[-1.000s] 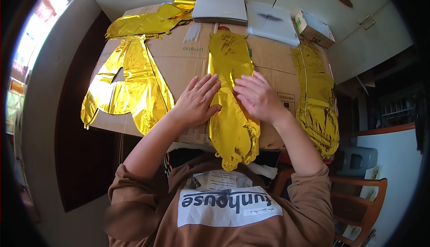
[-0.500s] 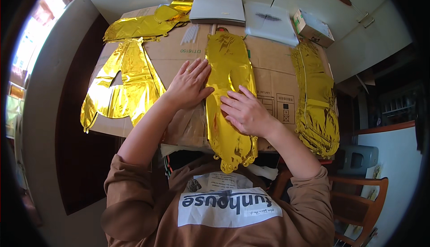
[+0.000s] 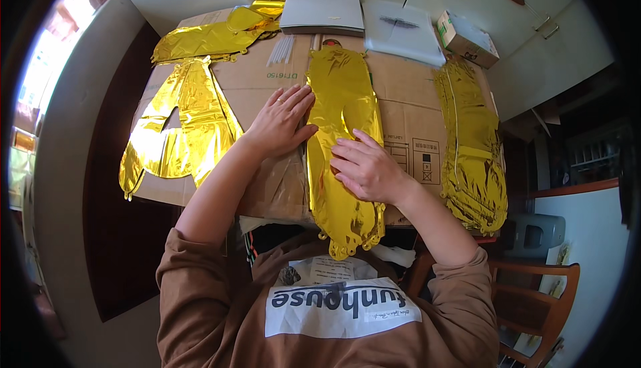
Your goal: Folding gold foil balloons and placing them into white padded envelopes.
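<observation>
Cardboard (image 3: 407,88), white box (image 3: 322,12) beyond middle foil (image 3: 327,124)

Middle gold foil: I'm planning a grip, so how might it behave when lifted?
The foil looks thin and creased, so probably light and floppy. Its shiny surface may feel slippery. Its near end overhangs the cardboard, so that part could droop.
</observation>
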{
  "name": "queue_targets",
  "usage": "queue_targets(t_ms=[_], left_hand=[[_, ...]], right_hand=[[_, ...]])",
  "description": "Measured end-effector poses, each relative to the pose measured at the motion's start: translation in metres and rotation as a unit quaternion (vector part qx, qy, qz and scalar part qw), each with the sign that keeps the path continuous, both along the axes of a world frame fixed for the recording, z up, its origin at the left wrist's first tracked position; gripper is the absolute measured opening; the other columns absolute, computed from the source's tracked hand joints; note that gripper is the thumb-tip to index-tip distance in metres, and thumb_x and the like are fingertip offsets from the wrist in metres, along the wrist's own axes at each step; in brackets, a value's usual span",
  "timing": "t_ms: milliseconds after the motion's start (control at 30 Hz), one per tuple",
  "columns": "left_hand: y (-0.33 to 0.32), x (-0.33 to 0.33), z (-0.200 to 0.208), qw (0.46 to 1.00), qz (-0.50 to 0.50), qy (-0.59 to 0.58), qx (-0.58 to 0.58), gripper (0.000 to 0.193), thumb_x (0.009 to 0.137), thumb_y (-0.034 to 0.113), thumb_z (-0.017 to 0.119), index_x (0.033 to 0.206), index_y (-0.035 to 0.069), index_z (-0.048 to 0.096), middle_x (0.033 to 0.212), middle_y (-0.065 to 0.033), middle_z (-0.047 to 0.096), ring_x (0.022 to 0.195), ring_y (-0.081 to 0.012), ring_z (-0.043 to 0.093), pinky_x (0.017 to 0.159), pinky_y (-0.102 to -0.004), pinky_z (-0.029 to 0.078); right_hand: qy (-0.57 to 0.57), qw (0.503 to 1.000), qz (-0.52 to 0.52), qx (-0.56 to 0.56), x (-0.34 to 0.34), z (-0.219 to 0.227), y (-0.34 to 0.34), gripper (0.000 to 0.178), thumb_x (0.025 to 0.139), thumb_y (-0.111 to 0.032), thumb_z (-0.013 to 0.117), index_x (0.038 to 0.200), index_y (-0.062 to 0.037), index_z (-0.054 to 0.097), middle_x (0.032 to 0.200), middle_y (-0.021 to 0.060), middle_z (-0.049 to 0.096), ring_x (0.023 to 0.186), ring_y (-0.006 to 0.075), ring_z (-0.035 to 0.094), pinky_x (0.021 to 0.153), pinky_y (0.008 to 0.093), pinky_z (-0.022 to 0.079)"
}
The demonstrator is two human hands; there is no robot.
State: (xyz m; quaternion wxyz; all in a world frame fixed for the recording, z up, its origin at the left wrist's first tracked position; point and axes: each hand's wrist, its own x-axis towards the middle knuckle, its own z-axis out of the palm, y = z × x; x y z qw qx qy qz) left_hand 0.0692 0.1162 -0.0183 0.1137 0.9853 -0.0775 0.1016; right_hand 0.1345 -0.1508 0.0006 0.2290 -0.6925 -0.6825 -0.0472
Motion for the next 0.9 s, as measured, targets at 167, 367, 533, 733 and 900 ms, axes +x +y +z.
queue_targets(t_ms=[167,367,533,733,900], left_hand=[[-0.002,-0.001,-0.001,1.0,0.0,-0.008,-0.008,0.072,0.096,0.044,0.062,0.152,0.004,0.042,0.158,-0.0171,0.042,0.15,-0.0335,0.033,0.124,-0.0496,0.023],[-0.001,-0.003,0.001,1.0,-0.001,-0.002,-0.01,0.073,0.095,0.046,0.063,0.152,0.004,0.042,0.158,-0.0174,0.042,0.15,-0.0336,0.033,0.124,-0.0497,0.023],[0.001,-0.002,-0.001,1.0,-0.007,-0.007,-0.006,0.074,0.095,0.046,0.063,0.152,0.004,0.043,0.158,-0.0171,0.043,0.15,-0.0341,0.033,0.124,-0.0501,0.023],[0.001,-0.002,-0.001,1.0,-0.009,-0.01,-0.005,0.073,0.095,0.046,0.063,0.151,0.003,0.044,0.158,-0.0164,0.043,0.15,-0.0343,0.033,0.124,-0.051,0.023],[0.002,-0.001,-0.003,1.0,-0.013,-0.011,-0.008,0.074,0.095,0.047,0.062,0.151,0.002,0.044,0.158,-0.0161,0.043,0.15,-0.0343,0.034,0.124,-0.051,0.023]], right_hand=[[0.03,0.999,-0.005,0.02,0.002,-0.003,0.0,0.026,0.085,-0.016,0.074,0.106,-0.0041,0.069,0.116,0.0124,0.066,0.12,0.0303,0.062,0.112,0.053,0.042],[0.051,0.998,-0.013,0.021,-0.002,0.0,0.003,0.029,0.084,-0.016,0.075,0.111,-0.006,0.071,0.121,0.0123,0.067,0.122,0.0312,0.061,0.113,0.0524,0.041],[0.032,0.999,-0.007,0.003,-0.016,0.003,0.007,0.039,0.086,-0.023,0.074,0.121,-0.0053,0.068,0.13,0.0139,0.064,0.127,0.0332,0.057,0.114,0.0523,0.039],[-0.01,0.999,-0.036,-0.025,-0.026,-0.004,0.026,0.049,0.09,-0.032,0.07,0.129,-0.0025,0.062,0.136,0.017,0.059,0.131,0.0354,0.05,0.116,0.0527,0.034],[-0.023,0.998,-0.011,-0.058,-0.036,-0.006,0.027,0.049,0.091,-0.033,0.068,0.127,-0.0016,0.063,0.136,0.0178,0.058,0.131,0.0369,0.049,0.117,0.0539,0.032]])
